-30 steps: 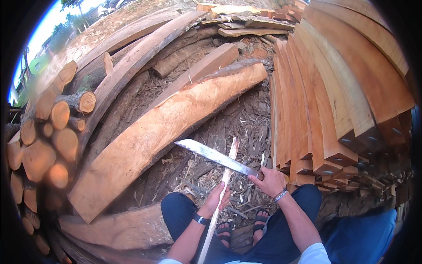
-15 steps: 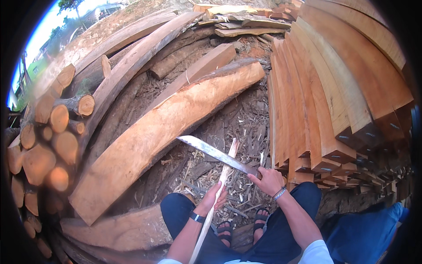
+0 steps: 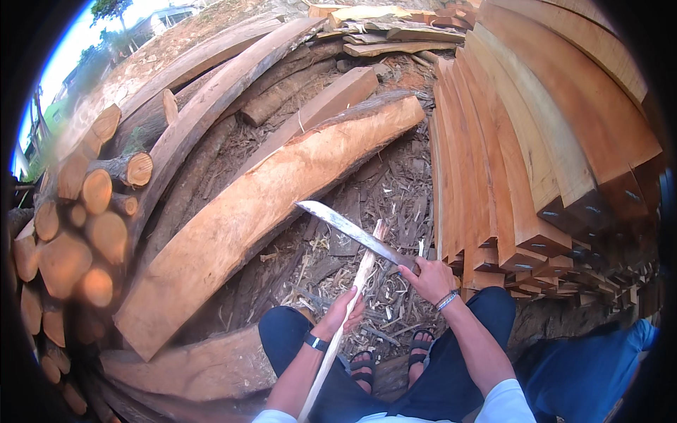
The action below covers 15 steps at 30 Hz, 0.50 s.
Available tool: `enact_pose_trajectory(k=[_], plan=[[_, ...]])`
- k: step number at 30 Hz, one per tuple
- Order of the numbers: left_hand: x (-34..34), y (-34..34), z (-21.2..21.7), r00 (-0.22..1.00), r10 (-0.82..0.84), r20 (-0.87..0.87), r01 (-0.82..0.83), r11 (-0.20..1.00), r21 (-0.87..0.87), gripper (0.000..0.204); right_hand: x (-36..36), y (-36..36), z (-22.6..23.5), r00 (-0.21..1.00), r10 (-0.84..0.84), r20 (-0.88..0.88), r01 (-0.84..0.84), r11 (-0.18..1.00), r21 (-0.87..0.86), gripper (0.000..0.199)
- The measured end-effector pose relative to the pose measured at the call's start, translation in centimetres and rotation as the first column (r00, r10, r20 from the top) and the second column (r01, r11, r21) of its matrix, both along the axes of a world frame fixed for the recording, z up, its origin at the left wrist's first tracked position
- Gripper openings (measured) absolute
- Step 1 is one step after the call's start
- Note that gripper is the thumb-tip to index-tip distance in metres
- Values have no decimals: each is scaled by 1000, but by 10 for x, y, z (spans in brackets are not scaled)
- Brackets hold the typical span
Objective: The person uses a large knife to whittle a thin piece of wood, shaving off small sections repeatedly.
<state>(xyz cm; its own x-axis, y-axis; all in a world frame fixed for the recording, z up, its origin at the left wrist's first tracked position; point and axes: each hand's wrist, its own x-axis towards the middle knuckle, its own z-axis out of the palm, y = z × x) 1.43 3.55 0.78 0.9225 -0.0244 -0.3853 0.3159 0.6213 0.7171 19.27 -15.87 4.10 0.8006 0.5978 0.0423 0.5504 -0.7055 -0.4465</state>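
My left hand (image 3: 341, 314) is wrapped round a pale, peeled wooden stick (image 3: 361, 276), which slants from my lap up and away to the right. In my right hand (image 3: 430, 280) is the grip of a machete (image 3: 345, 227), mostly hidden by my fingers. Its long blade points up and to the left, crossing the stick near the far end. The tip of the blade shows against the lower edge of a large hewn slab (image 3: 282, 185). Whether the edge touches the stick, I cannot tell.
Squared timbers (image 3: 493, 155) are stacked high on the right. Cut logs (image 3: 92, 233) pile up at the left, with their round ends facing me. Shavings and bark (image 3: 381, 317) cover the ground around my sandalled feet. Blue cloth (image 3: 578, 374) lies at the lower right.
The machete has shifted slightly to the right and up along the stick, with my right hand moving a little the same way. My left hand keeps its hold on the stick.
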Motion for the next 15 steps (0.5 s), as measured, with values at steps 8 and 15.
enact_pose_trajectory(k=[8,15], plan=[[0,0,0,1000,-28,12,27,999,47,41,1,-2,2,999,5,34,-5,1000,3,63],[-7,2,-4,999,-37,37,37,999,14,41,-3,-1,3,997,63,46,-62,998,-20,64]])
